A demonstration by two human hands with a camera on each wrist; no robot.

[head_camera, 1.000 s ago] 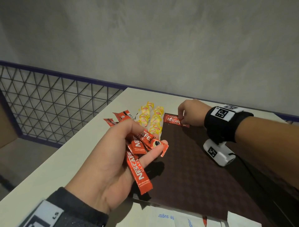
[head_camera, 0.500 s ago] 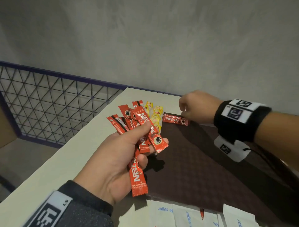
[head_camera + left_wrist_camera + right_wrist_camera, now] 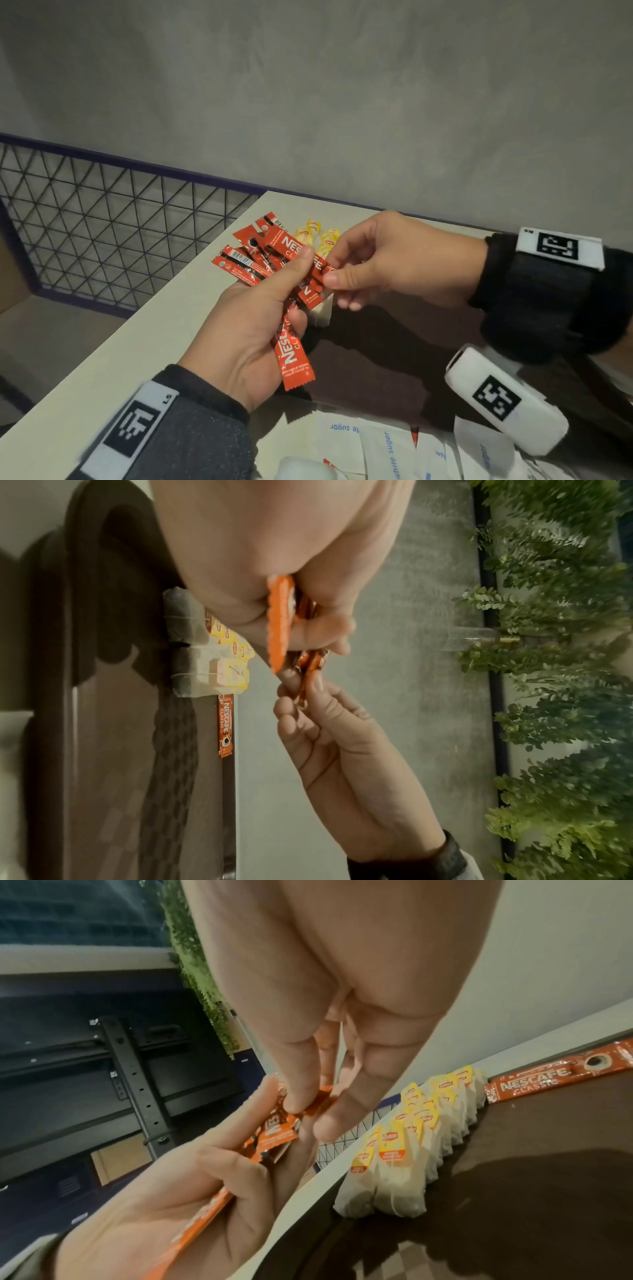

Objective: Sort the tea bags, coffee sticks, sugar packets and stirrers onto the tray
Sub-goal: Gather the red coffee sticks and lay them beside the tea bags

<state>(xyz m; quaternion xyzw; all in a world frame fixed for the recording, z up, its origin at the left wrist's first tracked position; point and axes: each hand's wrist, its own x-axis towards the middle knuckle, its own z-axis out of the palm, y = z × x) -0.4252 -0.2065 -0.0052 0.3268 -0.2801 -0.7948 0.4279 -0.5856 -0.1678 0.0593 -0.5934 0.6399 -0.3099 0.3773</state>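
L hand [image 3: 239, 329] fans glossy crimped coffee sticks [image 3: 274, 260]; R hand [image 3: 394, 263] pinches one.

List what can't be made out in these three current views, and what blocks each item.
- Count of coffee sticks fanned in the left hand: head view, they overlap and the thumb covers them.
- Sugar packets: head view, cut off by the bottom edge.
- Stirrers: none seen in any view.
- Tea bags: right wrist view, tag print too small and blurred.
- Right hand grip on a stick: left wrist view, motion-blurred.
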